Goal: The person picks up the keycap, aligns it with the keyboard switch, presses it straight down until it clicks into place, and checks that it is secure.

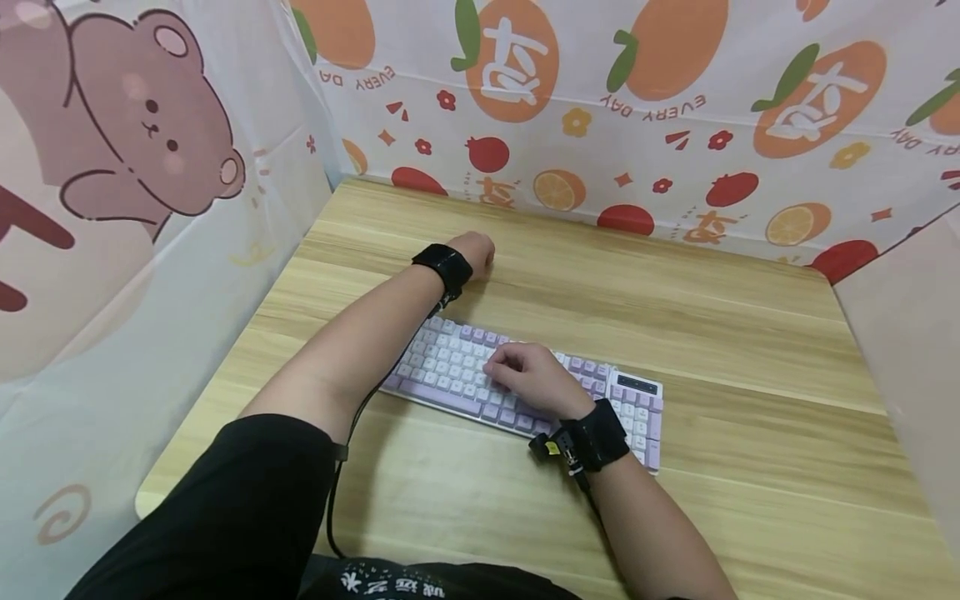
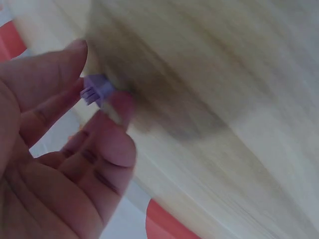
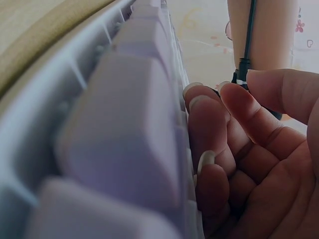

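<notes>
A white and purple keyboard [image 1: 450, 367] lies on the wooden table. Beyond its far edge is my left hand [image 1: 474, 252], its fingers mostly hidden in the head view. The left wrist view shows that hand [image 2: 65, 149] holding a small purple keycap [image 2: 99, 88] at its fingertips, with the cap's underside prongs visible. Over the middle of the keyboard, my right hand [image 1: 536, 379] has loosely curled fingers and nothing visible in them. Up close in the right wrist view, the curled fingertips [image 3: 207, 122] are beside the keys [image 3: 119, 124]; whether they touch is unclear.
A number pad section with a dark display strip [image 1: 637, 383] forms the keyboard's right end. Fruit-printed cloth [image 1: 577, 158] hangs behind the table [image 1: 750, 467], and a bear-printed cloth [image 1: 150, 125] hangs at the left. A black cable [image 1: 330, 508] runs along the left arm.
</notes>
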Motion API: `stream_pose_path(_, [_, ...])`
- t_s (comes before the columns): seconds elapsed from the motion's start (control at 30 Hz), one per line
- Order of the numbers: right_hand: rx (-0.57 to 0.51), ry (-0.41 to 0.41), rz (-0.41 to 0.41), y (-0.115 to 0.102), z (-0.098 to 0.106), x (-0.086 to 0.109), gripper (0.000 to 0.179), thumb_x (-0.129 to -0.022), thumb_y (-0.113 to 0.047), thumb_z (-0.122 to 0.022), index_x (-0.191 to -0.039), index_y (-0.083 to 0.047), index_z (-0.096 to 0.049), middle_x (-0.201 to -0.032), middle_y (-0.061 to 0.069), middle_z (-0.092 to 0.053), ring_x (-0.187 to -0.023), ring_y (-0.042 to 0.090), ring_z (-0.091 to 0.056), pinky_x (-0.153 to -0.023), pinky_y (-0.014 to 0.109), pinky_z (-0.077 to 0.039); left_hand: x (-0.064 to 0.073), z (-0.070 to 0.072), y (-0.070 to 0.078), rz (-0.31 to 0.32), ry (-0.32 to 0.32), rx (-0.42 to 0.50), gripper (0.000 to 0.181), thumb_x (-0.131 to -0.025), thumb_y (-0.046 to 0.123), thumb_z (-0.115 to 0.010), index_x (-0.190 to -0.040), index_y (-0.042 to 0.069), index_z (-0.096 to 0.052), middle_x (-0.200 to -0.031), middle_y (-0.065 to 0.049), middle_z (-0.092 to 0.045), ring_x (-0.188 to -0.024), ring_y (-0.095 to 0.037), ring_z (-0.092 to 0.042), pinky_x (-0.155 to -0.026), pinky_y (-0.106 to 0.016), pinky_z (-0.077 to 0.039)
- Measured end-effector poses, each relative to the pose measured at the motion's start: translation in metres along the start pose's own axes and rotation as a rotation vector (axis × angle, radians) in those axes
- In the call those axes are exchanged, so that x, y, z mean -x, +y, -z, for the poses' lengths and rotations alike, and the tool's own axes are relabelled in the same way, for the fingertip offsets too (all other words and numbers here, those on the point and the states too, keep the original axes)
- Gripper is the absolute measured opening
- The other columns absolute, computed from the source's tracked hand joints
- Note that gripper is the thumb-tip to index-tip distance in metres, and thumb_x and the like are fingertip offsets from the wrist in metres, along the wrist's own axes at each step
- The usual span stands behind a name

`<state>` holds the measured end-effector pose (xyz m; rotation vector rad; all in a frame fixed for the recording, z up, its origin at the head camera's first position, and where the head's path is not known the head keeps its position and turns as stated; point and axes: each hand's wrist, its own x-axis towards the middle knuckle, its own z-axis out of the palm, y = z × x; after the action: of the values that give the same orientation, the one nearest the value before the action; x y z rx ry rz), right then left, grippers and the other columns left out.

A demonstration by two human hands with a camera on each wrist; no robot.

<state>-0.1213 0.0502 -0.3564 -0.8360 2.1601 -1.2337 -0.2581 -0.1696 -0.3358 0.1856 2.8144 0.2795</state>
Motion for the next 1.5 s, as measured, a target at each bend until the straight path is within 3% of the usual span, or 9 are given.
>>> stream_pose_path(0.13, [0.011,0.008,-0.004,-0.002,-0.001,0.001,0.021,-0.097,-0.035,-0.06,-0.088,-0.021,-0.072,-0.079,-0.003,-0.063,-0.071,0.017,-0.054,-0.067,0.033,-0.043,0.002,-0.005,-0.002,-0.007,0.048,-0.012,0.007,-0.085,0.001,-0.065,-0.087,0.001,-0.072,-0.092,-0.011,-0.071,-0.08,-0.024,-0.057,-0.075,-0.035,-0.049])
stream_pose_path(0.27, [0.009,-0.002,0.0,-0.001,-0.001,0.001,0.021,-0.097,-0.036,-0.06,-0.088,-0.021,-0.072,-0.08,-0.002,-0.063,-0.072,0.017,-0.054,-0.068,0.033,-0.044,0.01,-0.001,-0.001,-0.031,-0.036,0.081,0.011,-0.089,0.007,-0.063,-0.085,0.004,-0.072,-0.081,-0.005,-0.066,-0.069,-0.018,-0.053,-0.063,-0.028,-0.045])
stream_pose_path(0.37, [-0.005,-0.014,-0.013,0.001,-0.001,0.0,0.022,-0.098,-0.037,-0.059,-0.089,-0.021,-0.071,-0.08,-0.002,-0.064,-0.073,0.016,-0.055,-0.069,0.032,-0.045,0.023,0.005,0.005,-0.077,-0.148,0.345,0.015,-0.093,0.01,-0.061,-0.097,0.003,-0.073,-0.082,-0.005,-0.069,-0.068,-0.013,-0.059,-0.06,-0.025,-0.047])
stream_pose_path(0.5, [-0.029,-0.012,-0.022,0.002,0.002,0.001,0.023,-0.098,-0.036,-0.059,-0.091,-0.019,-0.071,-0.081,0.0,-0.064,-0.074,0.016,-0.057,-0.069,0.032,-0.046,0.05,0.015,0.021,-0.147,-0.258,0.771,0.024,-0.096,0.007,-0.059,-0.116,-0.002,-0.068,-0.101,-0.017,-0.072,-0.086,-0.019,-0.069,-0.07,-0.032,-0.055])
stream_pose_path(0.77, [-0.048,-0.011,0.001,-0.001,0.004,0.001,0.024,-0.099,-0.034,-0.059,-0.094,-0.014,-0.071,-0.083,0.003,-0.066,-0.077,0.018,-0.061,-0.071,0.034,-0.048,0.098,0.016,0.031,-0.305,-0.315,1.176,0.029,-0.098,0.001,-0.055,-0.125,-0.007,-0.061,-0.115,-0.015,-0.07,-0.097,-0.022,-0.07,-0.067,-0.031,-0.055])
stream_pose_path(1.03, [-0.131,0.068,0.051,-0.003,0.006,0.003,0.024,-0.098,-0.028,-0.06,-0.102,-0.007,-0.071,-0.085,0.007,-0.069,-0.076,0.022,-0.063,-0.068,0.035,-0.051,0.131,0.003,0.026,-0.336,-0.217,1.338,0.033,-0.096,-0.001,-0.056,-0.129,-0.005,-0.055,-0.117,-0.016,-0.067,-0.098,-0.024,-0.069,-0.065,-0.028,-0.055])
stream_pose_path(1.2, [-0.256,0.148,0.108,-0.007,0.007,0.006,0.033,-0.099,-0.03,-0.06,-0.104,0.002,-0.066,-0.082,0.011,-0.066,-0.076,0.029,-0.062,-0.068,0.04,-0.053,0.146,-0.009,0.028,-0.326,-0.069,1.345,0.034,-0.091,0.004,-0.064,-0.123,-0.003,-0.057,-0.118,-0.015,-0.062,-0.102,-0.03,-0.064,-0.073,-0.032,-0.056])
stream_pose_path(1.33, [-0.368,0.2,0.144,-0.013,0.007,0.007,0.035,-0.101,-0.026,-0.056,-0.107,0.009,-0.061,-0.079,0.01,-0.064,-0.072,0.025,-0.061,-0.067,0.041,-0.054,0.157,-0.015,0.036,-0.309,0.024,1.396,0.03,-0.088,-0.001,-0.065,-0.118,-0.002,-0.059,-0.114,-0.009,-0.062,-0.098,-0.021,-0.065,-0.079,-0.032,-0.056])
stream_pose_path(1.5, [-0.466,0.207,0.181,-0.016,0.008,0.009,0.042,-0.103,-0.026,-0.05,-0.106,0.015,-0.057,-0.075,0.006,-0.064,-0.067,0.018,-0.059,-0.063,0.036,-0.052,0.166,-0.022,0.045,-0.346,0.115,1.434,0.027,-0.086,-0.009,-0.065,-0.112,-0.002,-0.062,-0.108,-0.007,-0.064,-0.102,-0.017,-0.063,-0.083,-0.029,-0.055])
